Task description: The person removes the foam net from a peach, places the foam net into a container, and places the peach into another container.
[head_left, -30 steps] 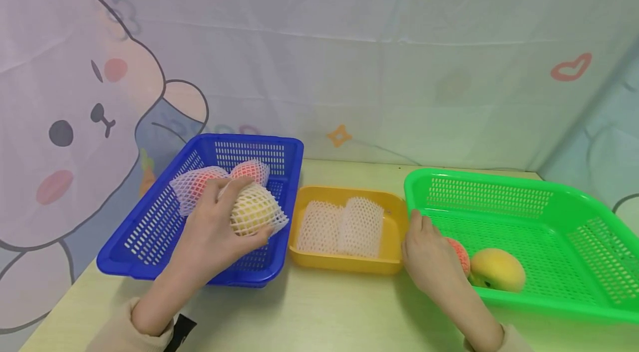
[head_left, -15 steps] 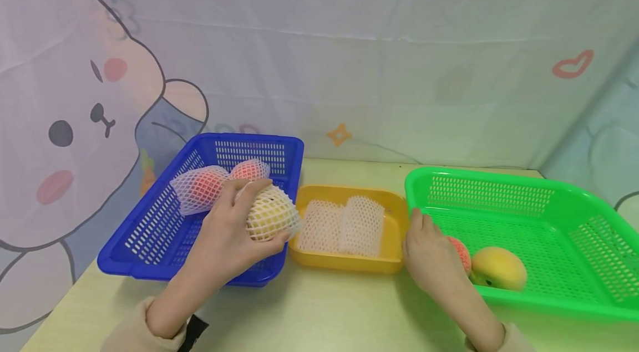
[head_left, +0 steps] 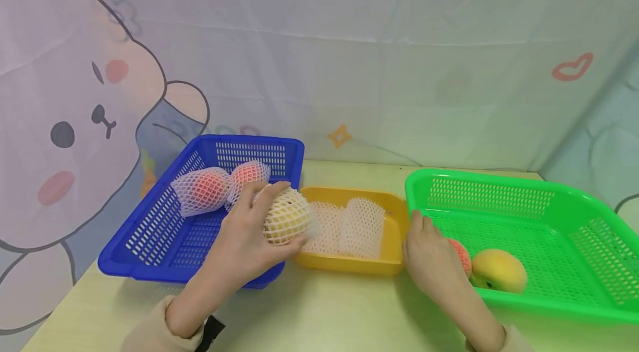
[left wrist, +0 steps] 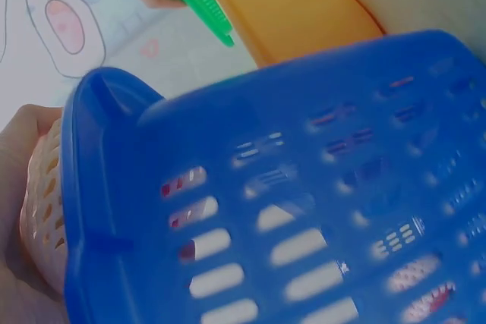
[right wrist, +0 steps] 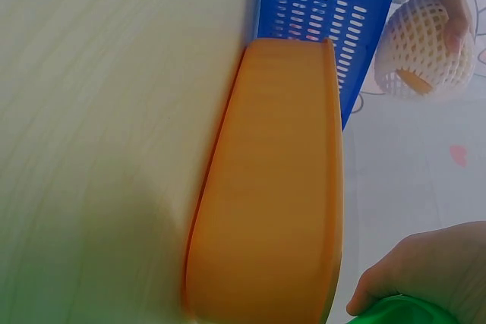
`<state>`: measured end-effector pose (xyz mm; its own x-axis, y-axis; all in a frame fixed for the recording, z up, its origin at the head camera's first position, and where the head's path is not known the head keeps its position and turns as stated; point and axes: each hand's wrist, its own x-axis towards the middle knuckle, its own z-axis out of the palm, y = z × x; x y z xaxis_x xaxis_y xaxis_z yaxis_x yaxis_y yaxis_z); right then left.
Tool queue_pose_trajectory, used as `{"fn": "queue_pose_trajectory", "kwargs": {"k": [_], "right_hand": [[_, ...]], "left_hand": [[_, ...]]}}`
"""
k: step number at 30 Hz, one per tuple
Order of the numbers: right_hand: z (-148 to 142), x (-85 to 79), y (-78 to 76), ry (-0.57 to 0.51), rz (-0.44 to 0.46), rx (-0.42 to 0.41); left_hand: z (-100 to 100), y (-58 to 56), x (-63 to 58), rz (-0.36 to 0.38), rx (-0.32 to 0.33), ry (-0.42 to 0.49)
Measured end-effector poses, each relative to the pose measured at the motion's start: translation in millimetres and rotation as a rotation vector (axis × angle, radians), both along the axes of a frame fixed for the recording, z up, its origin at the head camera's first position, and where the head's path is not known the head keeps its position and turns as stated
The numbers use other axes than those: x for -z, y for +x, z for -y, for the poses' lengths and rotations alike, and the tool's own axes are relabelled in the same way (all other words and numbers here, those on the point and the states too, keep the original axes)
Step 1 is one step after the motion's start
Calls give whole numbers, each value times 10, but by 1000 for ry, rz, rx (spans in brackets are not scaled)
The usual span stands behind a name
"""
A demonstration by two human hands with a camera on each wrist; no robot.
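Observation:
My left hand (head_left: 247, 235) holds a yellow fruit in a white foam net (head_left: 287, 218) above the right rim of the blue basket (head_left: 150, 271). The fruit's kind is hard to tell through the net. In the right wrist view the netted fruit (right wrist: 425, 51) hangs above the blue basket's edge, the net's end gaping. My right hand (head_left: 431, 255) grips the left rim of the green basket (head_left: 574, 310). Beside it inside lie a yellow mango-like fruit (head_left: 499, 270) and a red rough-skinned fruit (head_left: 460, 258), partly hidden by the hand.
Between the baskets sits a yellow tray (head_left: 349, 264) with two flat white foam nets (head_left: 361, 227). Two red fruits in white nets, one nearer (head_left: 204, 190) and one behind, lie in the blue basket. A printed cloth (head_left: 349, 64) hangs behind the table (head_left: 329, 307).
My left hand has moved right with the netted yellow fruit, from over the blue basket to its right rim beside the yellow tray. The right hand has stayed on the green basket's rim.

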<state>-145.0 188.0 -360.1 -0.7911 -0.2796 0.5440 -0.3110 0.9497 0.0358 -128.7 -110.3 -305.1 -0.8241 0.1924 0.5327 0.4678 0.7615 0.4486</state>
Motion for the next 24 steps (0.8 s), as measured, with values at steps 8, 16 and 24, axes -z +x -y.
{"fn": "queue_pose_trajectory", "kwargs": {"k": [8, 16, 24], "right_hand": [[-4, 13, -15, 7, -54, -20], [7, 11, -14, 8, -50, -26], [5, 10, 3, 6, -27, -1]], "left_hand": [[-97, -6, -2, -65, 61, 1], [-181, 10, 23, -16, 83, 24], [-286, 40, 71, 23, 120, 27]]}}
